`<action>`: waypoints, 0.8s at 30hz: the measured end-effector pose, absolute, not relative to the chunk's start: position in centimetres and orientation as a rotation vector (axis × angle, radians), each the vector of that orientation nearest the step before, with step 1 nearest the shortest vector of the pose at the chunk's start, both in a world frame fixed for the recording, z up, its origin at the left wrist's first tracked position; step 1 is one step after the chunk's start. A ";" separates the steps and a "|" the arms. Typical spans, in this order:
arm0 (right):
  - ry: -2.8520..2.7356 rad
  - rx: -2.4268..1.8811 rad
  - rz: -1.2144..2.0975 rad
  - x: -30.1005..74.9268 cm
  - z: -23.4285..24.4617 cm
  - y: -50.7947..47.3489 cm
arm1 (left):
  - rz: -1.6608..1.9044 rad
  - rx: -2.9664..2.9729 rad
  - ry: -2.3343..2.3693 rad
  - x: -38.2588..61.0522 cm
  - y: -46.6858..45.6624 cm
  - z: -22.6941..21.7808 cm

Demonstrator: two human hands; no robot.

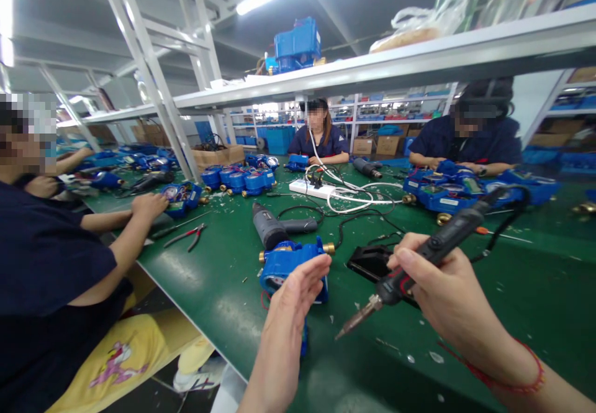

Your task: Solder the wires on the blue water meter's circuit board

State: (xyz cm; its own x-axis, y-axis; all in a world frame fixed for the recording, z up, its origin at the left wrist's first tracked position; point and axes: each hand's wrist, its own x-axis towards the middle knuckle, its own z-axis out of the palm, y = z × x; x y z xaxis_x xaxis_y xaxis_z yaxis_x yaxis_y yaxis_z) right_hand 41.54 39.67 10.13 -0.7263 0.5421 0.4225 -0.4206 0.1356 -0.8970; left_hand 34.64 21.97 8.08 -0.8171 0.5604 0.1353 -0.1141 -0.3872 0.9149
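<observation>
My right hand [447, 292] is closed round a black soldering iron [433, 251], its metal tip [358, 320] pointing down and left above the green bench [214, 282]. My left hand [291, 304] stands edge-on with fingers stretched out and together, holding nothing, right in front of a blue water meter [286, 261] with brass fittings. A red wire loops out beside the meter. The iron's tip hovers just right of my left hand.
A grey electric screwdriver [272, 226] lies behind the meter, and a black stand [372, 261] sits under the iron. Further back are a white power strip [311, 188] with cables and rows of blue meters [239, 180]. A co-worker's arm [135, 226] reaches in at left; red pliers [189, 236] lie nearby.
</observation>
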 end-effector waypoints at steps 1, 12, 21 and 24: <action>-1.633 -0.177 1.736 41.4 10.4 39.6 | 2.268 0.566 1.378 34.6 21.9 8.0; -1.313 -0.433 2.030 40.5 10.6 39.3 | 2.324 0.199 0.830 35.2 23.4 7.8; -1.362 -0.423 1.989 40.6 10.5 39.0 | 2.257 0.144 0.675 35.8 24.4 9.1; -1.340 -0.466 1.999 40.7 10.7 38.9 | 2.251 0.141 0.679 35.9 24.4 8.9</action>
State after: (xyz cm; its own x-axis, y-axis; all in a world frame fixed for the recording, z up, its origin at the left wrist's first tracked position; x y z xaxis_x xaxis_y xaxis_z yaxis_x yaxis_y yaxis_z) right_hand 40.70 38.88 10.69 -0.7070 0.7034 0.0734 -0.3352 -0.2420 -0.9105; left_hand 35.88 24.40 8.93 -0.7005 0.7056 -0.1066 -0.6469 -0.5648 0.5123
